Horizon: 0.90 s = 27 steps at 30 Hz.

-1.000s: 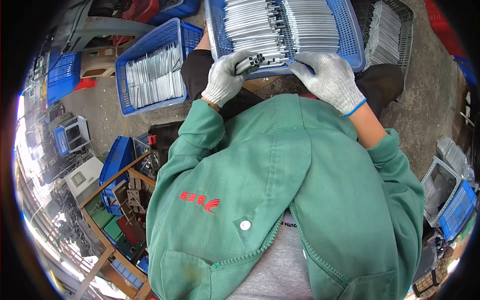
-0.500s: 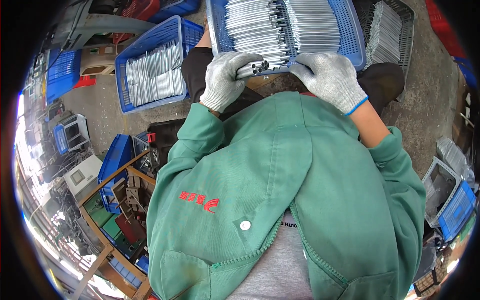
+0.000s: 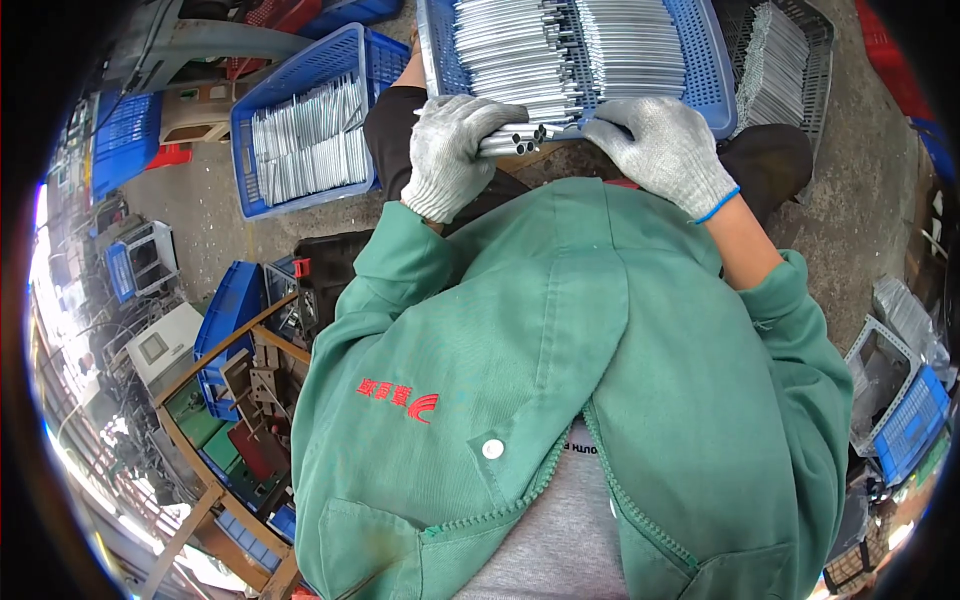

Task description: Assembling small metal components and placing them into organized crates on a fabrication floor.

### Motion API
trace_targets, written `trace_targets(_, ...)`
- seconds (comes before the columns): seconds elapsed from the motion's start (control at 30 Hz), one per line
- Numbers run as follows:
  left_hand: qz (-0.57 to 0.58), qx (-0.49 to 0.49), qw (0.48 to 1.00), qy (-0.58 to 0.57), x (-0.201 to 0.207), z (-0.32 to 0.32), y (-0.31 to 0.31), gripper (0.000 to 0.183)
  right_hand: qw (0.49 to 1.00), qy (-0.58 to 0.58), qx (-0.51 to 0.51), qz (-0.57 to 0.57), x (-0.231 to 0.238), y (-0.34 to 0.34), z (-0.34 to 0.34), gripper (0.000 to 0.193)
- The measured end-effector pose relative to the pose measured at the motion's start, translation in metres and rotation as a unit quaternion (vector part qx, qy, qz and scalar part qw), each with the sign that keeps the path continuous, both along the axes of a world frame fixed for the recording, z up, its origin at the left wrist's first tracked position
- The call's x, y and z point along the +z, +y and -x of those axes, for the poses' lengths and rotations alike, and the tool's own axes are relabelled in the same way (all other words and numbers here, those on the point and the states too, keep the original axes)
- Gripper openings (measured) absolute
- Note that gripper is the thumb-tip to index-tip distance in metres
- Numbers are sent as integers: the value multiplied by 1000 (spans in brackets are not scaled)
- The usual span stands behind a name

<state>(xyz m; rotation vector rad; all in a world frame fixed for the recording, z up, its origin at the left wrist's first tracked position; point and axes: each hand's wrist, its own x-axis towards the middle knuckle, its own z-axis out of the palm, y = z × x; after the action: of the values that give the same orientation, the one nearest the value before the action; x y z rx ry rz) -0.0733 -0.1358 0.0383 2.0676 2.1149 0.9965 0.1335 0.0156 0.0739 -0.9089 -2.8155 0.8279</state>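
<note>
My left hand (image 3: 450, 150), in a grey-white knit glove, is closed round a small bundle of short silver metal tubes (image 3: 512, 139). Their open ends point right, toward my other hand. My right hand (image 3: 655, 150), gloved alike with a blue cuff edge, is at the near rim of a blue plastic crate (image 3: 708, 60). Its fingers are curled together and partly hidden, so what they hold, if anything, does not show. Inside that crate lie two stacked rows of the same kind of tubes, a left row (image 3: 505, 60) and a right row (image 3: 632, 50).
Left of my knee stands another blue crate (image 3: 240, 150) with tubes (image 3: 310, 140). A dark grey crate (image 3: 822, 75) of tubes is at the right. A wooden-framed bench (image 3: 190, 430) with metal parts is lower left; a blue basket (image 3: 912, 420) lies lower right.
My right hand has drawn slightly away from the ends of the tubes, its fingers more curled. The bundle in my left hand has shifted slightly right.
</note>
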Motion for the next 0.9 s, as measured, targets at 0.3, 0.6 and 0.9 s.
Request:
trace_targets(0.3, 7, 9, 999, 31, 1, 0, -1, 32, 999, -17, 31, -3, 8, 1, 0, 27)
trace_targets(0.6, 0, 0, 1000, -25, -1, 0, -3, 31, 997, -35, 20, 61, 5, 2, 3, 28)
trace_targets(0.9, 22, 25, 999, -25, -9, 1, 0, 30, 990, -1, -1, 138, -5, 7, 2, 31)
